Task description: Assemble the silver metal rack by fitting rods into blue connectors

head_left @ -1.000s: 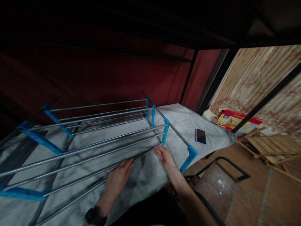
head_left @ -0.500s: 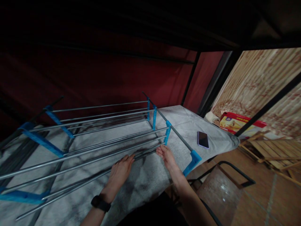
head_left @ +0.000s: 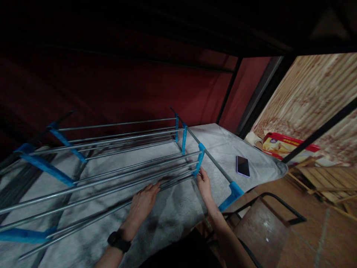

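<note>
Rack (head_left: 46, 167) lies flat on the grey cloth (head_left: 173, 212). The thin steel rod (head_left: 173, 178) runs along its near edge. I judge it light, stiff and slick (it'll roll under a flat palm), so grip it near the ends. My left hand (head_left: 142, 203) lies flat, fingers spread, tips on the rod. My right hand (head_left: 204, 184) is at the rod's right end, touching the blue connector (head_left: 199, 160); can't tell if those fingers pinch anything. Phone (head_left: 243, 166) sits well apart, further right.

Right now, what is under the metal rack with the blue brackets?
A pale grey cloth spreads beneath the rack, crossed by the rods' shadows. Whatever the cloth lies on is covered.
</note>
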Tool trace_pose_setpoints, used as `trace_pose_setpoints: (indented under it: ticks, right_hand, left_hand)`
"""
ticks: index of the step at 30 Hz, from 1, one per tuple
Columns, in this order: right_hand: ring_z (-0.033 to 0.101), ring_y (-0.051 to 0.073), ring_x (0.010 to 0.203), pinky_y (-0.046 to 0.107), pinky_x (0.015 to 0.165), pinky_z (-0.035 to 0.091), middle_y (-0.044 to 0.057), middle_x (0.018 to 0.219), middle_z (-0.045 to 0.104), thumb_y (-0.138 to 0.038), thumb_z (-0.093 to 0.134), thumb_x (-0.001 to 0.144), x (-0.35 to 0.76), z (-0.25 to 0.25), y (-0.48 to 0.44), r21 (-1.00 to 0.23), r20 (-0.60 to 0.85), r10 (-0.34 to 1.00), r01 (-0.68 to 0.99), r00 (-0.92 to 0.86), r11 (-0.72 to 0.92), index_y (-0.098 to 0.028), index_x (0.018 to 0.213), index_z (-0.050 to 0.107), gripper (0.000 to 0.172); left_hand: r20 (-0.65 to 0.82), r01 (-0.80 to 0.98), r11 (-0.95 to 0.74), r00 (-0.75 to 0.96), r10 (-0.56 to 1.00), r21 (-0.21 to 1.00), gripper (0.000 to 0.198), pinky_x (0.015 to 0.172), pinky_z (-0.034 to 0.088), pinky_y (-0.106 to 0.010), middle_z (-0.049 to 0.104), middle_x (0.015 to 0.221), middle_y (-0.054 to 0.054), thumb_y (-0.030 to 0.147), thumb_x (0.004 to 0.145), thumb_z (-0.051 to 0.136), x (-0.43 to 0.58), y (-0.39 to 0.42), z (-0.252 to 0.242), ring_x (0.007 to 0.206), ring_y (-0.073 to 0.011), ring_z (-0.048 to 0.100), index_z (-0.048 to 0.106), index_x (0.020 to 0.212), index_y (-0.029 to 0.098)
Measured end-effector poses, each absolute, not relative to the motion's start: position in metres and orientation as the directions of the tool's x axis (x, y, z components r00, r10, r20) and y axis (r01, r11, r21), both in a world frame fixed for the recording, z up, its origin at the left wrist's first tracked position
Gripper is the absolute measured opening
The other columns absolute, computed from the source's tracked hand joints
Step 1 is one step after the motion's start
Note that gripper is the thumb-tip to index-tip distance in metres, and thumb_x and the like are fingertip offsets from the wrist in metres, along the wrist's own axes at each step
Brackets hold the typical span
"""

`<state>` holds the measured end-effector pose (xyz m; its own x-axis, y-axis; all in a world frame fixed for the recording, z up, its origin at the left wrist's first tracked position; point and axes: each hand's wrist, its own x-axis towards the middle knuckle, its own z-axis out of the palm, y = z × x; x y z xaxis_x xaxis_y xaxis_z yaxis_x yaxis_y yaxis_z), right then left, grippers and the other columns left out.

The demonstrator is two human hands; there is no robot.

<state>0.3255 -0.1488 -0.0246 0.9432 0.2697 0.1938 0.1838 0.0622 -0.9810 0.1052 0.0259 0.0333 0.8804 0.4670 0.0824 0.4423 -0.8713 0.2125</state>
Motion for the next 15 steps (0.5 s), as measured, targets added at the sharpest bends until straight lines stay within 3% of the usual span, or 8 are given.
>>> trace_pose_setpoints:
  ticks: [7,15]
  right_hand:
    - [0.058,0.026,0.127,0.044,0.118,0.036,0.005,0.127,0.071,-0.029,0.056,0.077,0.321,-0.024,-0.149,-0.977,0.212,0.293,0.203,0.932,0.062,-0.025,0.118,0.073,0.044]
    - [0.059,0.026,0.125,0.045,0.116,0.038,0.006,0.131,0.068,-0.028,0.054,0.079,0.318,-0.027,-0.152,-0.977,0.210,0.301,0.215,0.930,0.018,-0.025,0.124,0.071,0.048]
  left_hand:
    - [0.119,0.378,-0.917,0.912,0.393,0.126,0.046,0.073,0.054,-0.031,0.073,0.111,-0.006,0.032,0.106,0.031,0.107,0.022,0.036,0.089,-0.0207,0.072,0.050,0.148,0.033]
    - [0.108,0.339,-0.932,0.929,0.353,0.128,0.045,0.067,0.049,-0.030,0.074,0.108,-0.005,0.029,0.106,0.031,0.112,0.018,0.048,0.079,-0.0202,0.072,0.054,0.145,0.031]
